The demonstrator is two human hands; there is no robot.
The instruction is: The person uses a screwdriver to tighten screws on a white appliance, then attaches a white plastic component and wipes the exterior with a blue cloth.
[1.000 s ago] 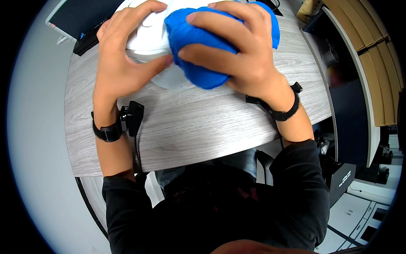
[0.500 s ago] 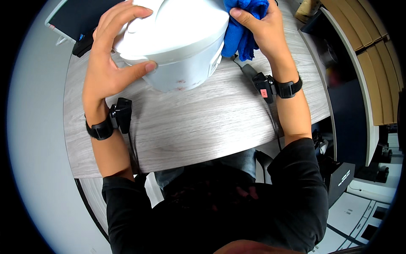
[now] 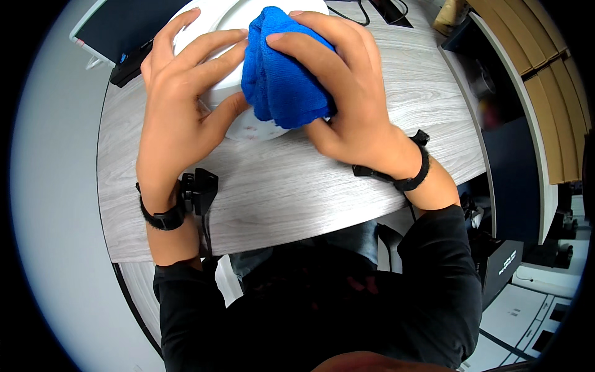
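Observation:
A white, rounded rice cooker point(image 3: 226, 85) stands at the far side of the desk, a small floral print low on its front. My left hand point(image 3: 178, 108) grips its left side, fingers spread over the lid and thumb at the front near the rim. Bunched in my right hand point(image 3: 356, 105) is a blue cloth point(image 3: 285, 80), pressed against the cooker's front right. The cloth covers much of the lid edge and front there. My right fingers lie over the top of the cloth, and the thumb is partly hidden beneath it.
The wood-grain desk point(image 3: 279, 192) has its near edge before my lap. A dark screen point(image 3: 118, 31) stands at the far left. To the right is a shelf unit point(image 3: 517, 167) beside stacked brown boxes point(image 3: 551, 111). Black cables point(image 3: 353, 20) lie behind the cooker.
My right hand has brought the blue cloth leftward from the cooker's right side onto its front. My left hand has shifted slightly along the lid, fingers flatter. The cooker sits a little further left.

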